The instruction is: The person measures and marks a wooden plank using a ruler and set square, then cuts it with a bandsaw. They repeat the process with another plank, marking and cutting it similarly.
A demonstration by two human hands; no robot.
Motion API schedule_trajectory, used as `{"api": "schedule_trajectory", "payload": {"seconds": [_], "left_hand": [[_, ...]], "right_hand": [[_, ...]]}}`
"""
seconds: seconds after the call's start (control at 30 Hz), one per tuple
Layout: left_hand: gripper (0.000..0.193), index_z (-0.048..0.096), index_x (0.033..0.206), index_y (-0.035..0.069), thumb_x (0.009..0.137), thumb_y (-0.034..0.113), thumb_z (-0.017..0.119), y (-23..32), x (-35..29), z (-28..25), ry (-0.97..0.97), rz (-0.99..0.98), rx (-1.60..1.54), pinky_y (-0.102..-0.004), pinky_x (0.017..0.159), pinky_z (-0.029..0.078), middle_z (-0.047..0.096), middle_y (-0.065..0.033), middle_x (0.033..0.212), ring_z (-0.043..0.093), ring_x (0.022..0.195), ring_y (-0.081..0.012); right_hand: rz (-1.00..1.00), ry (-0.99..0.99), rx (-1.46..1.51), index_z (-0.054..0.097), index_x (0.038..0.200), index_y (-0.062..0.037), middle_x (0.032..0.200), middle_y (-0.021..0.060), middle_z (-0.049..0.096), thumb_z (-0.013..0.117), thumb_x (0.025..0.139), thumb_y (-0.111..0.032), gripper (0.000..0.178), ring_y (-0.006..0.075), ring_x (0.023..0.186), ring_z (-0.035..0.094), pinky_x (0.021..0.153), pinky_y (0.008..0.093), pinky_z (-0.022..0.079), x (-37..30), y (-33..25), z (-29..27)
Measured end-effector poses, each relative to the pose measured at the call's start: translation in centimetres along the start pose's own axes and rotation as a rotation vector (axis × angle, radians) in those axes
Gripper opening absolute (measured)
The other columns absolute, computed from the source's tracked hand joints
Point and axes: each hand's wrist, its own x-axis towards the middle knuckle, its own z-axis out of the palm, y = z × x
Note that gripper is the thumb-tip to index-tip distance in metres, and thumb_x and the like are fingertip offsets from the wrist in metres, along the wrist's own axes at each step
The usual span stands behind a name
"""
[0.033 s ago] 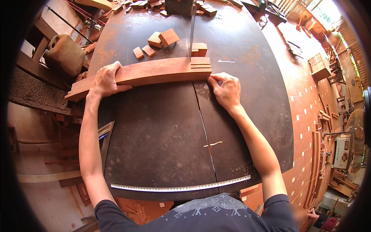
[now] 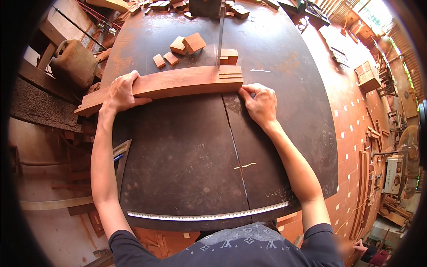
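Step in hand reads as a saw cut being lined up or run: a wooden beam (image 2: 178, 83) is laid left to right across the far half of the desk (image 2: 178, 147), with its far side brought up to an upright blade (image 2: 221, 35) near its right end; whether the wood is entered by the teeth cannot be told. Parallel slots are seen in the top face, right of the blade. The beam is gripped by the left hand (image 2: 120, 92), fingers laid over the top, thumb pressed along the near face. The near right corner is touched by the curled fingertips of the right hand (image 2: 260, 104); whether it is pinched or only steadied cannot be told. For the next move, square, even pressure from both hands is called for, with fingers placed wide of the blade line. Edges: the desk's left edge is overhung by the beam. Open room is left on the right, between right hand and right edge, and on the near side, down to a ruler strip (image 2: 209, 217). Far travel is limited: a block (image 2: 229, 55) is set right behind the beam's right end, and offcuts (image 2: 194, 43) are scattered left of the blade.
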Motion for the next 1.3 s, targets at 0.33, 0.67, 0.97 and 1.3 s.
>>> {"api": "schedule_trajectory", "payload": {"seconds": [0.33, 0.67, 0.97, 1.3], "left_hand": [[0.070, 0.060, 0.105, 0.006, 0.068, 0.044, 0.105, -0.19, 0.76, -0.19, -0.013, -0.022, 0.023, -0.0503, 0.088, 0.058, 0.075, -0.0204, 0.098, 0.073, 0.097, -0.0438], [0.070, 0.060, 0.105, 0.006, 0.069, 0.046, 0.104, -0.30, 0.89, -0.14, -0.007, -0.021, 0.030, -0.0503, 0.089, 0.058, 0.075, -0.0205, 0.098, 0.074, 0.098, -0.0435], [0.070, 0.060, 0.105, 0.006, 0.069, 0.045, 0.104, -0.28, 1.01, -0.16, -0.007, -0.027, 0.031, -0.0499, 0.089, 0.058, 0.075, -0.0203, 0.098, 0.074, 0.097, -0.0432], [0.069, 0.060, 0.104, 0.006, 0.069, 0.046, 0.104, -0.25, 1.04, -0.27, -0.009, -0.030, 0.039, -0.0504, 0.089, 0.058, 0.075, -0.0208, 0.098, 0.074, 0.097, -0.0438]], "right_hand": [[0.022, 0.006, -0.026, 0.088, 0.108, -0.0114, 0.105, 0.0127, 0.083, 0.082, 0.096, -0.026, 0.019, 0.0347, 0.098, 0.080, 0.087, 0.0441, 0.060, 0.63, -0.45, -0.02], [0.045, 0.004, -0.045, 0.088, 0.109, -0.0110, 0.106, 0.0126, 0.084, 0.082, 0.098, -0.026, 0.020, 0.0345, 0.098, 0.080, 0.088, 0.0442, 0.061, 0.73, -0.76, 0.10], [0.053, 0.008, -0.058, 0.088, 0.108, -0.0110, 0.107, 0.0120, 0.084, 0.082, 0.098, -0.026, 0.020, 0.0338, 0.098, 0.080, 0.088, 0.0442, 0.061, 0.82, -0.87, 0.16], [0.045, 0.031, -0.056, 0.088, 0.108, -0.0124, 0.105, 0.0109, 0.084, 0.081, 0.098, -0.027, 0.019, 0.0335, 0.097, 0.080, 0.087, 0.0443, 0.061, 0.86, -0.88, 0.34]]}}
